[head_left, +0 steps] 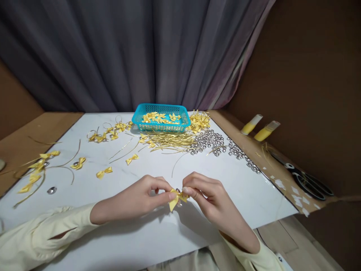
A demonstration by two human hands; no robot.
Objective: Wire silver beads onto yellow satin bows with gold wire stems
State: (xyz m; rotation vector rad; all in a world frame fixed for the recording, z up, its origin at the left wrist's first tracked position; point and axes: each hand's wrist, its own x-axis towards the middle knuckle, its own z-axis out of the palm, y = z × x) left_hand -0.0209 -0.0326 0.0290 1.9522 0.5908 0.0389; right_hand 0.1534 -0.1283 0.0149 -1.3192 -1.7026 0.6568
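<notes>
Between both hands, above the white board, is a yellow ribbon bow. My left hand pinches its left side between thumb and fingers. From the right, my right hand pinches the bow's other side near its middle. A small shiny silver piece shows at the bow's centre, partly covered by the fingertips. Loose yellow bows lie beyond my left hand, and a single silver gem rests near my left forearm.
A blue basket with yellow bows stands at the back. Before it lie gold wire strips and a heap of silver gems. Bows with wires are at the left. Scissors and two yellow-filled tubes lie right.
</notes>
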